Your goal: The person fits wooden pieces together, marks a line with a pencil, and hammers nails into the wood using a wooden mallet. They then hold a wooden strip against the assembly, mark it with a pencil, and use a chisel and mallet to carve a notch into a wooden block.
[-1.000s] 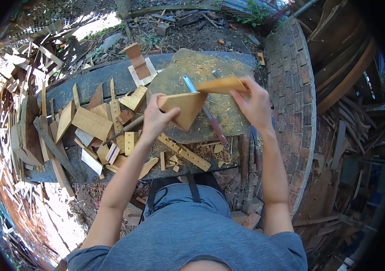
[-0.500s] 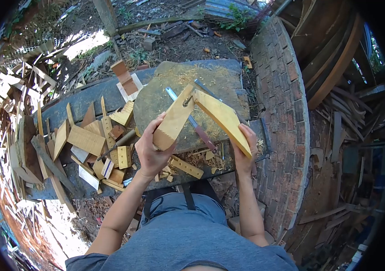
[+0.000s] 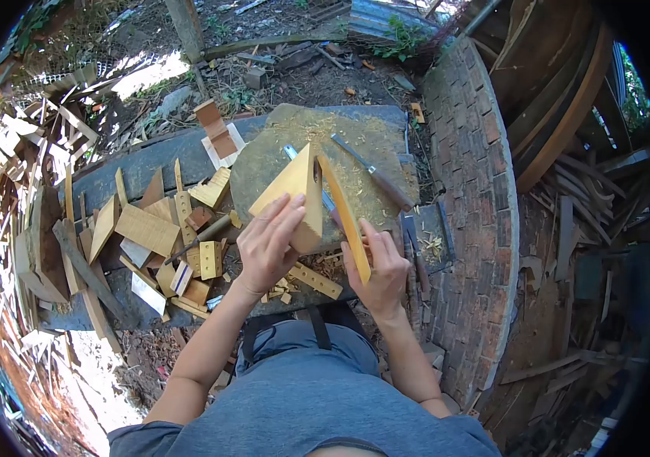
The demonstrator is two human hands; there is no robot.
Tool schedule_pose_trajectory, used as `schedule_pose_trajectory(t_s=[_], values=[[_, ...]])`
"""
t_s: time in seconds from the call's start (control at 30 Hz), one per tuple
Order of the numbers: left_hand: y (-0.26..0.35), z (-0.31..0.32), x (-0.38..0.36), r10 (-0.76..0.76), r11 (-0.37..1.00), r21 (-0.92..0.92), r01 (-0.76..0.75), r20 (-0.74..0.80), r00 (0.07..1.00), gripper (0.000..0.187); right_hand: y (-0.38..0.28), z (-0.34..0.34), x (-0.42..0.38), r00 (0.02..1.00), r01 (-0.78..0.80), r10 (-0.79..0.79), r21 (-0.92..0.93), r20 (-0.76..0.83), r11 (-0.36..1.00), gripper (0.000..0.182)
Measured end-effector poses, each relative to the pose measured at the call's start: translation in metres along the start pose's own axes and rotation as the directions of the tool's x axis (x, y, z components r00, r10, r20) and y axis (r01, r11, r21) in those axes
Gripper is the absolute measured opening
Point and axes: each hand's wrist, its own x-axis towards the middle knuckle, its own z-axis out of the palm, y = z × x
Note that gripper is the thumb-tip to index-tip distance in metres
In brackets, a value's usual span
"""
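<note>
My left hand [image 3: 266,247] grips a thick, pale wooden block [image 3: 288,181] with a jagged, sawn-looking lower end, its fingers lying over the broad face. In my right hand [image 3: 382,266] is a slim yellow wooden piece [image 3: 345,217], pinched near its lower end and seen almost edge-on. The upper ends of both pieces come together at a slot in the block, forming a narrow upside-down V. Beneath them is a worn wooden slab [image 3: 252,171] strewn with shavings. A chisel [image 3: 374,177] with a dark handle lies on it, and another blade [image 3: 328,201] is partly hidden behind the pieces.
Left of the slab, many wood offcuts [image 3: 146,232] and drilled blocks [image 3: 210,260] crowd the dark bench [image 3: 108,183]. More tools [image 3: 416,255] lie at its right end. A brick wall [image 3: 470,198] runs along the right side. Scrap wood [image 3: 54,145] is heaped at far left.
Both pieces have turned from broad faces toward edge-on, and the angle between them has narrowed. My right hand has moved left, closer to my left hand, uncovering tools at the right.
</note>
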Motion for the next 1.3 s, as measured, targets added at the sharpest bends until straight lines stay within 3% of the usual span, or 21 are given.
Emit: schedule_pose_trajectory(t_s=[0.17,0.27,0.33,0.43,0.6,0.7,0.8,0.9,0.97,1.2,1.27,1.3], values=[[0.005,-0.001,-0.005,0.111,0.994,0.003,-0.113,0.135,0.985,0.042,-0.010,0.006,0.010,1.000,0.003,-0.002,0.118,-0.009,0.993,0.031],[0.004,-0.001,-0.020,0.182,0.983,-0.036,-0.179,0.246,0.952,0.048,-0.013,0.002,0.019,0.992,-0.113,0.099,0.182,0.084,0.977,0.025],[0.001,-0.003,-0.028,0.227,0.972,0.004,-0.236,0.263,0.938,0.049,-0.011,0.001,0.025,0.954,-0.293,0.257,0.297,0.154,0.909,0.024],[0.000,0.001,-0.035,0.303,0.943,0.040,-0.330,0.300,0.904,0.050,-0.007,0.002,0.034,0.903,-0.430,0.377,0.396,0.208,0.811,0.029],[-0.008,0.004,-0.036,0.366,0.917,0.023,-0.399,0.350,0.862,0.048,0.009,0.014,0.028,0.899,-0.437,0.390,0.436,0.198,0.787,0.033],[-0.013,0.008,-0.032,0.387,0.914,-0.039,-0.403,0.375,0.842,0.047,0.014,0.018,0.035,0.846,-0.534,0.453,0.425,0.282,0.731,0.034],[-0.013,0.016,-0.029,0.340,0.899,0.104,-0.424,0.445,0.828,0.044,0.024,0.031,0.048,0.822,-0.568,0.428,0.468,0.377,0.677,0.034],[-0.016,0.027,-0.034,0.230,0.901,0.220,-0.374,0.490,0.841,0.044,0.032,0.048,0.066,0.821,-0.533,0.311,0.445,0.479,0.720,0.036],[-0.021,0.036,-0.047,0.191,0.910,0.247,-0.333,0.462,0.866,0.045,0.037,0.062,0.076,0.881,-0.266,0.118,0.275,0.458,0.924,0.037],[-0.024,0.046,-0.086,-0.002,0.979,0.186,-0.087,0.433,0.901,0.046,0.006,0.065,0.090,0.864,-0.082,0.006,0.128,0.503,0.988,0.040],[-0.022,0.039,-0.090,-0.033,0.984,0.172,-0.045,0.424,0.905,0.048,0.009,0.073,0.075,0.909,0.025,-0.079,0.137,0.408,0.990,0.043],[-0.019,0.031,-0.088,-0.121,0.985,0.158,0.066,0.369,0.922,0.054,0.012,0.075,0.067,0.910,0.022,-0.076,0.136,0.407,0.990,0.043]])
